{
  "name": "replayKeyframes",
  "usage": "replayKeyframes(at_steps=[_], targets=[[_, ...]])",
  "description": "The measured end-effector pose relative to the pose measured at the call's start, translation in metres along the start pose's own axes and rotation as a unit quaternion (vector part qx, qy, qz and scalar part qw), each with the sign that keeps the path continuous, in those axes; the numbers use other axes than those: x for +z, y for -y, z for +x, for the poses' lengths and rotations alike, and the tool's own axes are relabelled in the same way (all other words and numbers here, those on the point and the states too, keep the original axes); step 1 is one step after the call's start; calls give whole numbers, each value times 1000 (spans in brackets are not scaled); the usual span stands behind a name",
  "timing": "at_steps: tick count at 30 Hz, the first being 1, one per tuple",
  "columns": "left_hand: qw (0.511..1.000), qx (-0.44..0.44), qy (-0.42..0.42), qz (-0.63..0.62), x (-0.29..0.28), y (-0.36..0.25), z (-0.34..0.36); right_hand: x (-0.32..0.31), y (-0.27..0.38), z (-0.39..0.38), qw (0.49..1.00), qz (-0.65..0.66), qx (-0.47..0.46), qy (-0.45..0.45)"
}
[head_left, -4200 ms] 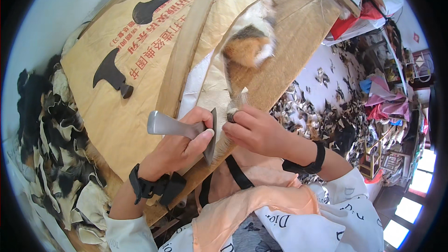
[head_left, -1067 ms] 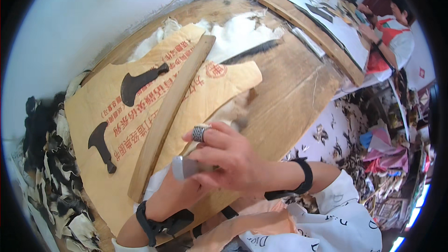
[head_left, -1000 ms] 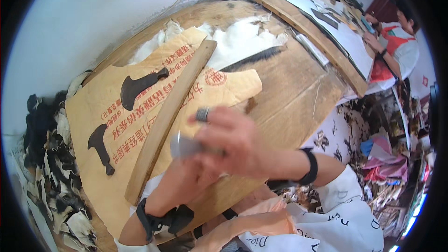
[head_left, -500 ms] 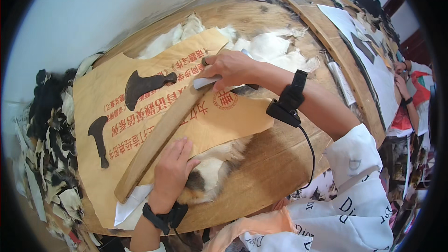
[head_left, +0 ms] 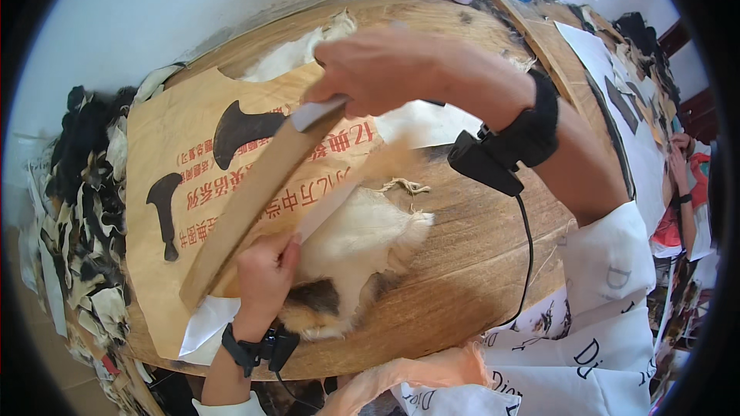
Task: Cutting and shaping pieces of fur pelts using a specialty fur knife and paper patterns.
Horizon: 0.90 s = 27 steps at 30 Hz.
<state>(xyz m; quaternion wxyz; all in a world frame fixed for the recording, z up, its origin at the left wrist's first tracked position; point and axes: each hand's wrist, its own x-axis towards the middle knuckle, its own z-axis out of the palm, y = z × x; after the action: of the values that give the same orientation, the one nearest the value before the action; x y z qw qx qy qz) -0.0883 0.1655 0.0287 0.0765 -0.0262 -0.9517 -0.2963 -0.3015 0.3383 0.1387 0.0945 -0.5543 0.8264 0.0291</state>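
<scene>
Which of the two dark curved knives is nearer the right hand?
The upper knife, its narrow end toward the wooden bar; the lower knife lies farther left of the right hand.

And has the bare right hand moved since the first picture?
Yes, forward: the right hand went from the near edge of the brown wooden table toward its far side.

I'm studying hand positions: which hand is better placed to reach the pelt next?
Probably the left hand: it is beside the pelt, apparently pinching the brown paper. The right hand is farther off, at the upper end of the wooden bar, holding a metal tool.
</scene>
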Motion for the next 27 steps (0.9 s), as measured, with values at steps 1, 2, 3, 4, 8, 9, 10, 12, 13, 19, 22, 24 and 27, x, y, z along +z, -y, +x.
replayKeyframes(at_steps=[1, 2, 3, 4, 8, 9, 10, 12, 13, 19, 22, 24, 27], targets=[[995, -98, -6, -20, 2, -2, 1, -11, 3, -4, 999, -39, -8, -19], [994, -101, -19, -29, 1, 5, -1, -19, 5, -5, 999, -36, -11, -19], [994, -104, -18, -28, 0, 10, -1, -24, 6, -5, 996, -36, -45, -70], [993, -112, -9, -21, 1, 12, 2, -31, 7, -8, 990, -38, -75, -117], [984, -180, -10, -12, 1, 27, 6, -45, 20, -9, 996, 15, -3, -91], [983, -184, -12, -12, 4, 30, 5, -38, 15, -6, 993, -17, -35, -114], [977, -198, -47, -61, 6, 31, 4, -33, 11, -5, 987, -50, -66, -137], [967, -215, -84, -110, 9, 31, 6, -16, 10, -1, 997, -23, -29, -71], [962, -241, -73, -102, 5, 30, 5, -5, 10, 4, 1000, 8, 8, -8], [955, -268, -87, -94, 11, 24, -1, 75, -22, 26, 994, 97, -4, -52], [961, -256, -94, -54, 9, 23, 0, 86, -20, 34, 994, 111, 17, -14], [965, -260, -37, 0, 3, 22, -2, 101, -21, 36, 991, 125, 8, -40], [974, -193, -117, 21, -3, 5, -15, 106, -20, 27, 984, 127, 1, -123]])
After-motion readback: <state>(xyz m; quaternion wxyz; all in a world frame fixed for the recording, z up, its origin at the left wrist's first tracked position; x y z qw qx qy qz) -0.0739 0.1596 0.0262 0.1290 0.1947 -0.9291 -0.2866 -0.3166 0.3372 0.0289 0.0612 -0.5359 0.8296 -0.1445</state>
